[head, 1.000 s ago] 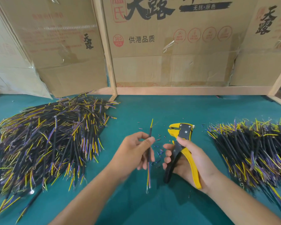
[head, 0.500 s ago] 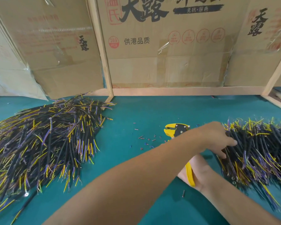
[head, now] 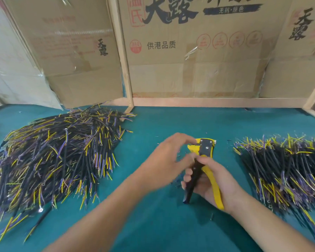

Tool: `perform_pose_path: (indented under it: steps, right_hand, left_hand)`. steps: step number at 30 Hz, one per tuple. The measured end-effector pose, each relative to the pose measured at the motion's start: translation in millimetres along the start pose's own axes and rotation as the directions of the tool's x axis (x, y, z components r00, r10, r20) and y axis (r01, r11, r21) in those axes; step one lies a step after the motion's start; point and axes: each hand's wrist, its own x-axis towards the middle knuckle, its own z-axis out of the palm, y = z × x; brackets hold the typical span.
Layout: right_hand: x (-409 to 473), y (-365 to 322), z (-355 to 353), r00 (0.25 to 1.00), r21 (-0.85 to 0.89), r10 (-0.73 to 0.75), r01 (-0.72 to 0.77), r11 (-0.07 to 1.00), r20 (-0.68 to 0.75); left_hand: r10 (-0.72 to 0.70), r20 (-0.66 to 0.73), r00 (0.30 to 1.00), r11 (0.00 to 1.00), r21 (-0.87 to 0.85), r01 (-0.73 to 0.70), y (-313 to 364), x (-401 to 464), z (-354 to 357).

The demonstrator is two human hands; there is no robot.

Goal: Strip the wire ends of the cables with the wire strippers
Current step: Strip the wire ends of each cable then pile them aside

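At the left of the frame a big heap of cables, black with yellow and purple wire ends, lies spread on the green bench. Behind it, in the upper left, cardboard boxes lean against a wooden frame. In the centre the left hand reaches in from the lower left; it is blurred, its fingers curl toward the head of the tool, and I cannot tell whether it pinches a cable or holds nothing. Just to its right, the right hand grips the wire strippers, fingers wrapped round the black handle and the yellow handle running down across the palm; the yellow and black head points up and away, with the left fingertips touching or nearly touching it. Small bits of stripped insulation lie on the bench near the hands. At the right of the frame a second pile of cables lies on the bench, well apart from the first.
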Motion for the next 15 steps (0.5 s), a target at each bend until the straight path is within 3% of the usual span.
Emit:
perform_pose_path:
  steps: [2,4,6,8,15]
  right_hand:
    - [-0.2,0.2,-1.4,1.000,-0.027,0.010,-0.010,1.000,-0.012]
    - [1.7,1.0,-3.1,1.000,-0.026,0.004,-0.004,1.000,0.002]
    - [3.9,0.4,-6.1,1.000,-0.020,0.014,-0.014,1.000,0.016]
    - [4.9,0.8,-5.6,0.999,-0.025,0.026,-0.025,0.999,0.023]
    - [6.2,0.0,-6.5,0.999,-0.033,0.037,-0.036,0.999,0.034]
  left_hand:
    - [-0.140,-0.133,0.981,0.939,0.297,0.174,-40.1,-6.7,-35.9]
    - [-0.318,-0.214,0.924,0.749,0.541,0.383,-79.3,-17.8,-64.7]
    - [-0.467,-0.224,0.855,0.541,0.693,0.477,-105.0,-32.7,-72.8]
    - [-0.525,-0.221,0.822,0.435,0.760,0.483,-117.3,-44.7,-66.5]
    - [-0.496,-0.308,0.812,0.334,0.795,0.506,-115.2,-42.4,-59.8]
